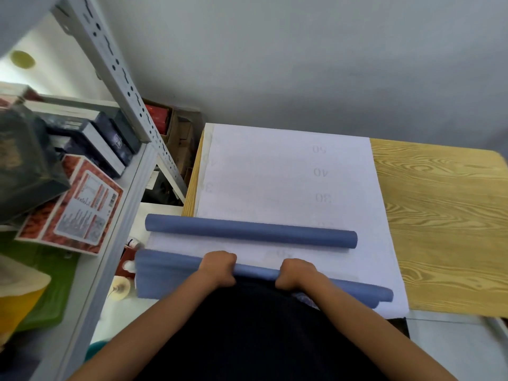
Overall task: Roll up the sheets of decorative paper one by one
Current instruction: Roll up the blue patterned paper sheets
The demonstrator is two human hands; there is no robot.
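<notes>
I see my left hand (218,266) and right hand (297,273) both curled around a blue roll (255,270) at the table's (439,215) near edge. A finished roll (251,234) lies just beyond, on the white sheet (275,174).

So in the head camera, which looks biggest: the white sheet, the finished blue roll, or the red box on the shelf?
1. White sheet
2. Finished blue roll
3. Red box, though it sits nearer the camera, so 2 and 3 are unsure.
</notes>
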